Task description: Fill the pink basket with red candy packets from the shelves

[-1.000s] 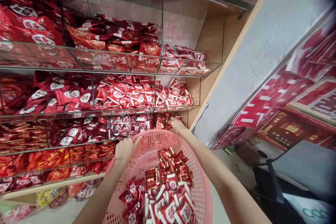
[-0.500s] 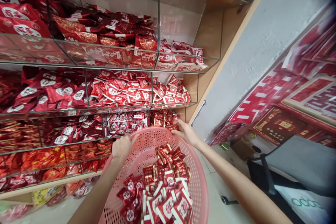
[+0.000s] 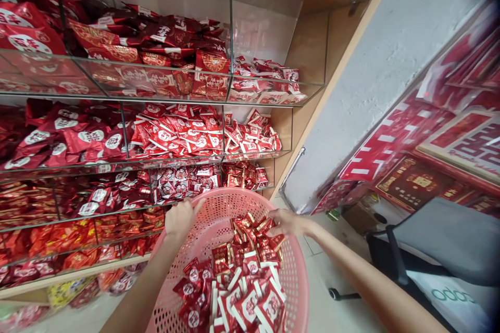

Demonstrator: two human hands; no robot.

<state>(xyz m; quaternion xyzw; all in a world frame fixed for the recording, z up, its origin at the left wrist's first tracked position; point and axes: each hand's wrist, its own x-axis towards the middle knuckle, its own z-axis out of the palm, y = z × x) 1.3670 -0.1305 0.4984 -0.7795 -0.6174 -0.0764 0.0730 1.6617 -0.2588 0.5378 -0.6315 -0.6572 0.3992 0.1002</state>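
So there's a shelf unit full of red packets right behind the pink basket, plus a grey wall and an office chair off to the basket's right. Left hand has its fingers hooked over the basket's far-left rim. Right hand is over its right side, fingers slightly apart at the red-and-gold packets inside; can't tell if it's pinching one. White-edged packets sit in the basket's near part.
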